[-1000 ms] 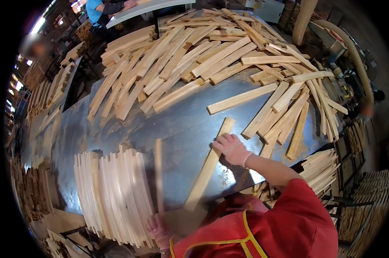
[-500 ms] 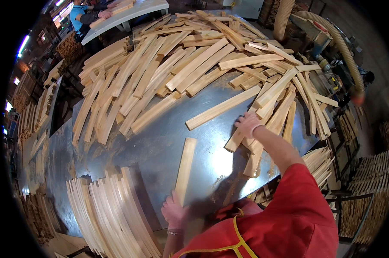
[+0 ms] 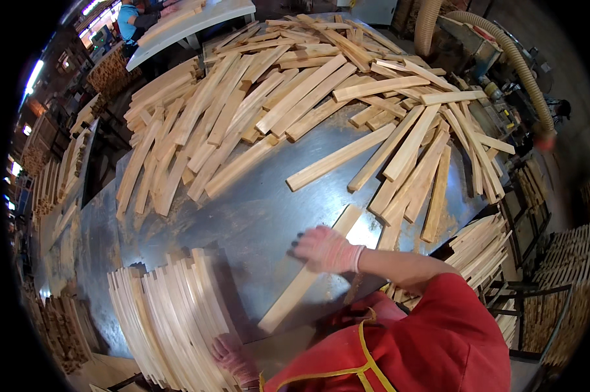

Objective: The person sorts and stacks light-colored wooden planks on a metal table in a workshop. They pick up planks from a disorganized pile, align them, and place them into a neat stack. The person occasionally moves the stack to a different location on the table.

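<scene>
My right hand (image 3: 327, 249), in a pale pinkish work glove, is closed over a wooden slat (image 3: 285, 302) that lies slantwise on the metal table near me. Its fingertips reach past the slat's left edge. My left hand (image 3: 235, 359), also gloved, rests against the right side of a tight row of slats (image 3: 177, 313) standing side by side at the table's near edge. Its fingers look stretched out along the outermost slat, though they are somewhat dim and blurred.
A large loose heap of slats (image 3: 301, 98) covers the far side of the metal table (image 3: 242, 228). More slats are stacked at the lower right (image 3: 481, 251). A ribbed hose (image 3: 523, 65) hangs at the far right. Another person (image 3: 130, 23) works at a light table (image 3: 197, 29) at the back left.
My right hand has drawn a slat from the heap toward me and left. My left hand, earlier holding another slat, has moved left and down to the row; that slat no longer lies apart.
</scene>
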The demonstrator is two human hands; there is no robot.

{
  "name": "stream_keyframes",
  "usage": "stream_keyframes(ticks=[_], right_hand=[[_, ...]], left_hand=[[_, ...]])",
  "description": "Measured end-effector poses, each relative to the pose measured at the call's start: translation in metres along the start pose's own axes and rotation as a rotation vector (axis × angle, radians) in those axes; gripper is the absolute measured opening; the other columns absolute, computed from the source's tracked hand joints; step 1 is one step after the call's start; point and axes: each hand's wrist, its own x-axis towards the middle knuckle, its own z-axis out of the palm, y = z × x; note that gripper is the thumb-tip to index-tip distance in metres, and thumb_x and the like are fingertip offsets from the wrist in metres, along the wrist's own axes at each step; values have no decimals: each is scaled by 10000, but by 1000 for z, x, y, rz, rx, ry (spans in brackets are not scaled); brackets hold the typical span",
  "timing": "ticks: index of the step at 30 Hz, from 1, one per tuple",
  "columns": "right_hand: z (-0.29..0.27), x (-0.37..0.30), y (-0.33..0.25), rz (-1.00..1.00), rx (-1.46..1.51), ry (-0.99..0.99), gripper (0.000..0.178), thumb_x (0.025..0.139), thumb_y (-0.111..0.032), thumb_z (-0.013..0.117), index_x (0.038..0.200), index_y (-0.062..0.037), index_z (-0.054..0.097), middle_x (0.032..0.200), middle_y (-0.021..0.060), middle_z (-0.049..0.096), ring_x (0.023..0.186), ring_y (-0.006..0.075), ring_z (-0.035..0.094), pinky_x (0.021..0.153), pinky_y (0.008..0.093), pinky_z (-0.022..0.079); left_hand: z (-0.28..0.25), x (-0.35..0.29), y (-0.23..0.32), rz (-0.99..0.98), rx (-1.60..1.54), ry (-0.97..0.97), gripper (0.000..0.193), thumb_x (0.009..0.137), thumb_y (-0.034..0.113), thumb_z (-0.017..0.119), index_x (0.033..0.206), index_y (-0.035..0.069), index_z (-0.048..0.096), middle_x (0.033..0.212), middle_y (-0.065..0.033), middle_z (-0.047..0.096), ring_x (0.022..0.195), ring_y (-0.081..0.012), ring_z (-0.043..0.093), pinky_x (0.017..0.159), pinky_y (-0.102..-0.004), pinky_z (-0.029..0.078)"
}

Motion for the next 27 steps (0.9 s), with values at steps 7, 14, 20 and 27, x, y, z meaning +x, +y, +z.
stream_keyframes(ticks=[7, 14, 20, 27], right_hand=[[-42, -25, 181, 662, -414, -245, 468, 915, -262, 687, 1382, -250, 658, 1340, 74, 673, 1293, 338, 588, 1039, 495, 456], [-39, 22, 169, 482, -373, -586, 518, 909, -326, 728, 1405, -206, 643, 1293, 88, 715, 1250, 288, 646, 1069, 480, 450], [-21, 27, 127, 104, -134, -97, 571, 829, -346, 798, 1363, -195, 667, 1259, 92, 705, 1272, 294, 637, 1085, 476, 454], [-45, 66, 88, 367, 1, -441, 585, 870, -445, 799, 1350, -137, 666, 1254, 135, 700, 1218, 318, 672, 1043, 441, 523]], left_hand=[[-28, 76, 125, 378, -471, -241, 677, 766, 359, 811, 1332, 51, 603, 1177, -169, 639, 1097, -401, 629, 921, -526, 510], [-23, 92, 182, 250, -358, -632, 685, 801, 360, 776, 1412, 129, 567, 981, -166, 680, 891, -417, 694, 822, -534, 566], [-17, 53, 103, -216, -637, -697, 829, 851, 182, 675, 1619, 44, 397, 992, -184, 735, 894, -380, 742, 833, -426, 608], [-20, -1, 25, -46, -75, -137, 762, 805, 302, 765, 1491, 81, 518, 1430, -182, 596, 1316, -388, 556, 1100, -546, 443]])
